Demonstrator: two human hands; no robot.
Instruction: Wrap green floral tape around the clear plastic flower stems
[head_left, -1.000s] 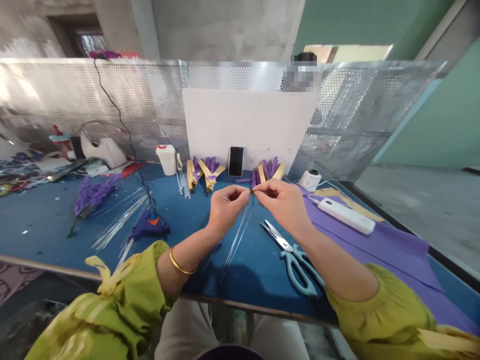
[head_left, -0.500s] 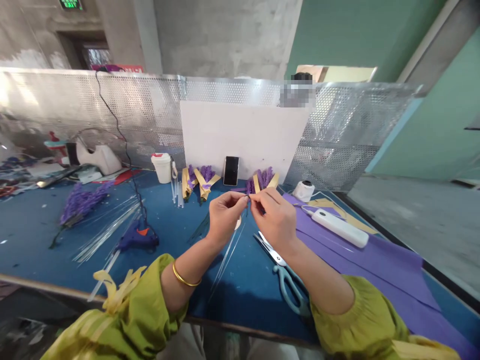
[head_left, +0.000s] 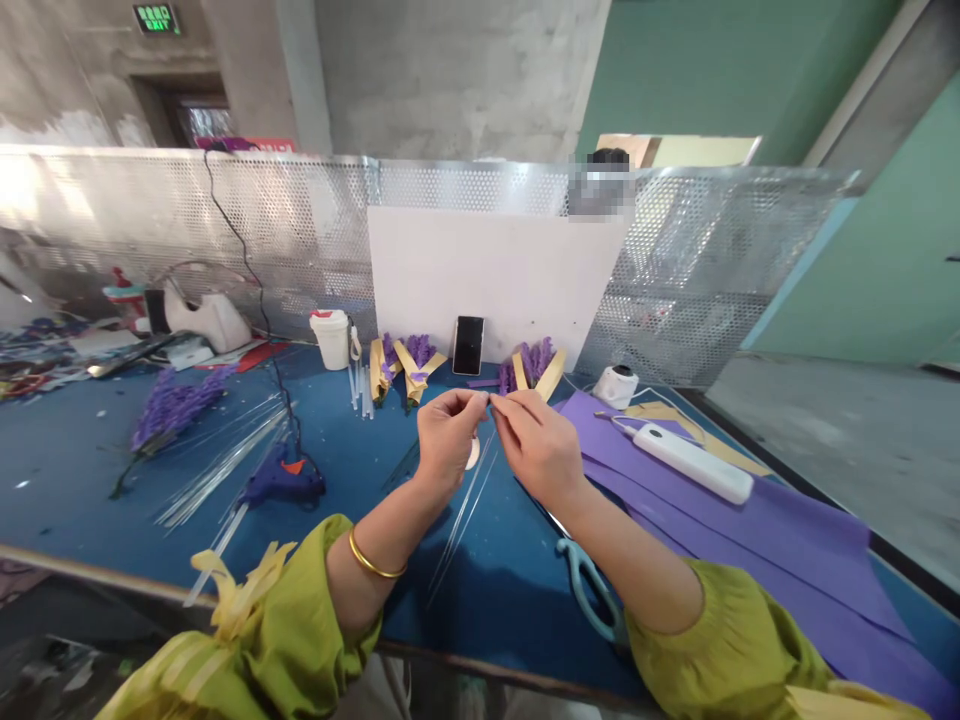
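My left hand (head_left: 444, 440) and my right hand (head_left: 537, 445) meet above the blue table (head_left: 90, 470), fingertips pinched together on a thin clear stem (head_left: 465, 495) that slants down towards me. A small pale roll hangs just under my left fingers; I cannot make out what it is. Teal-handled scissors (head_left: 589, 585) lie on the table under my right forearm. Purple sheets (head_left: 750, 520) spread out to the right of my right hand.
A blue glue gun (head_left: 279, 483) and a fan of clear stems (head_left: 217, 465) lie at left, beside a purple flower bunch (head_left: 176, 405). Wrapped purple bouquets (head_left: 405, 362), a phone (head_left: 468, 345) and a white cup (head_left: 332, 338) stand by a white board. A white device (head_left: 694, 462) rests on the purple sheets.
Both hands have drawn slightly closer together and nearer to me, still pinched on the stem. My right forearm now covers more of the scissors. The camera has tilted up a little.
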